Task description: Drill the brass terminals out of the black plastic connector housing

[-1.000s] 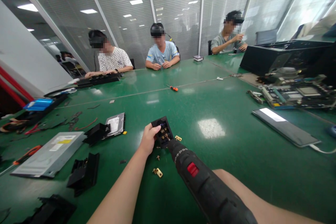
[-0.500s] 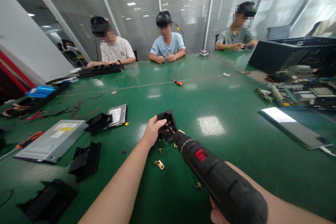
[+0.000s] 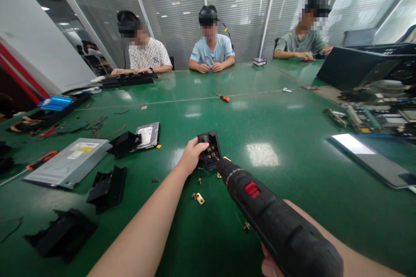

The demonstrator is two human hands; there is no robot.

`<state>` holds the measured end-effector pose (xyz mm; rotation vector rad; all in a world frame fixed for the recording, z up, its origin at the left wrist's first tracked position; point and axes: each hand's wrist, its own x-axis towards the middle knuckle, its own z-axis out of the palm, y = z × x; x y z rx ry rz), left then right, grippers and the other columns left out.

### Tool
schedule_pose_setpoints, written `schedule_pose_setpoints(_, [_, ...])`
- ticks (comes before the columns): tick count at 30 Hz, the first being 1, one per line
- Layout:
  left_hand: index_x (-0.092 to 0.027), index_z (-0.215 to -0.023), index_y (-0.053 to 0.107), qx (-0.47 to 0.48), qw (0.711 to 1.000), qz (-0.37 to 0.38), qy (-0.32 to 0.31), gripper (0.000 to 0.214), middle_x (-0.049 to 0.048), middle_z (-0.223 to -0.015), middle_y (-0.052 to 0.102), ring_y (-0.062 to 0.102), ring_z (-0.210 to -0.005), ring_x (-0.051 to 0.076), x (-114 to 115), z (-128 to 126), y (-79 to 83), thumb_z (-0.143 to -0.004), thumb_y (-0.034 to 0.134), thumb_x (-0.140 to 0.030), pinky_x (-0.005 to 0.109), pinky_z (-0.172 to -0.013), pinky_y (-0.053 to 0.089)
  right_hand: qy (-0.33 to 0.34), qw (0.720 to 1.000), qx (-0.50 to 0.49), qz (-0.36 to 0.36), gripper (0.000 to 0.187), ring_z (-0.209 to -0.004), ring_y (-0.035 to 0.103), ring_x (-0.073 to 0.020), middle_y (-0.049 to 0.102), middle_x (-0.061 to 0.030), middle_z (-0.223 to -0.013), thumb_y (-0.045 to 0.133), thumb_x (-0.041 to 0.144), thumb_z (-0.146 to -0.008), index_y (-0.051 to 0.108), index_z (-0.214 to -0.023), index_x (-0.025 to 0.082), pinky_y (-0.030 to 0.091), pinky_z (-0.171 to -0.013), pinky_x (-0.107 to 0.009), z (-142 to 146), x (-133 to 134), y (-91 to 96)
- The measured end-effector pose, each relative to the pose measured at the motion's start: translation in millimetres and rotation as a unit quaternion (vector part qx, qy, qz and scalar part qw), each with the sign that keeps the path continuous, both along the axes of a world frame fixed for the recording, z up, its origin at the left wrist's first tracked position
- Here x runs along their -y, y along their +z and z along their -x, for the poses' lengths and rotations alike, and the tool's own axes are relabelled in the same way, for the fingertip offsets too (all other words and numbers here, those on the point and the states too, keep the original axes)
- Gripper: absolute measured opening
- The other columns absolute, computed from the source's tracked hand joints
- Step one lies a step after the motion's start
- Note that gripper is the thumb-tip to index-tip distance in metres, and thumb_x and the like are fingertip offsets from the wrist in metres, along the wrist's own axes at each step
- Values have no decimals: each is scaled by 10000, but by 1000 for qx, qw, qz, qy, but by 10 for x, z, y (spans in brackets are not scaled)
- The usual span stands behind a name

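Right hand (image 3: 269,264) is wrapped round the drill (image 3: 282,220): matte black, rounded body, likely the heavy one, hold by the handle. Loose brass plate (image 3: 200,199) lies on the desk (image 3: 292,138): smooth, stiff, probably slippery, pinch the edges. Left hand (image 3: 192,156) clamps the black box (image 3: 215,142) by its left wall, at the drill's tip; can't tell if it touches the desk. Box looks like light, rigid plastic, hollow, rectangular. Best held by outer walls. Beyond: flat metal hard drive (image 3: 149,135).
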<state>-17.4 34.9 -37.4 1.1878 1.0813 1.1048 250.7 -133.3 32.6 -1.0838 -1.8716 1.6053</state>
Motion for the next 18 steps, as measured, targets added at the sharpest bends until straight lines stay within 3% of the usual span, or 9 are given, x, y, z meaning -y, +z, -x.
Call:
schedule_pose_setpoints(10, [-151,-946,694,-19,1000,-18,-2,360,35,-807,690,655,-738,219,-20,27,-13,-706,720,-419,332,-700,527,2,1000,10,5,314,-1074,688,-253,661,-96,-1296,652,354,-1021,642,-1283,182,607,-901,-446,-5,52,58])
schedule_pose_setpoints(18, [-162,-943,684,-18,1000,-3,5,367,30,-808,687,656,-720,221,-20,11,11,-698,721,-433,327,-653,534,-5,1000,1,12,321,-1090,683,-260,656,-98,-1309,652,358,-1020,640,-1290,183,603,-912,-456,5,61,59])
